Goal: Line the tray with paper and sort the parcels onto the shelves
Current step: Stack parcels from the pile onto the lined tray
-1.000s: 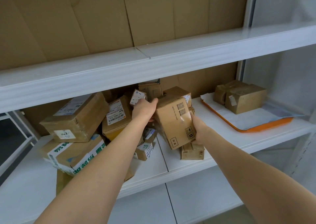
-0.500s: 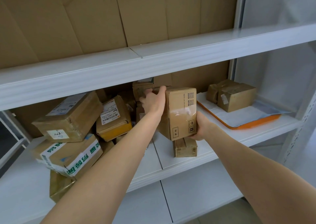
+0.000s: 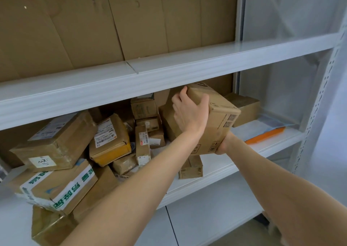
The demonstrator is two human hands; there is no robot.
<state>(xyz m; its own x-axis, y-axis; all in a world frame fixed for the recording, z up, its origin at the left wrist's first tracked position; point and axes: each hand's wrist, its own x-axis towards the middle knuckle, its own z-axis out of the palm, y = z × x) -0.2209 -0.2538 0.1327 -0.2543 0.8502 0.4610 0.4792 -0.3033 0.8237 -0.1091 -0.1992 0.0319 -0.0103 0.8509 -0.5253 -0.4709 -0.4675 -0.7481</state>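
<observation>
Aloft, parcel point(image 3: 217, 118) between both hands point(image 3: 191, 114).

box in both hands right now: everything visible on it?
The held box is plain brown cardboard, clear tape across its top, small printed handling symbols and square codes on its side. It is tilted, lifted off the shelf in front of the pile. The left hand grips its upper left edge; the right hand supports its lower corner.
</observation>
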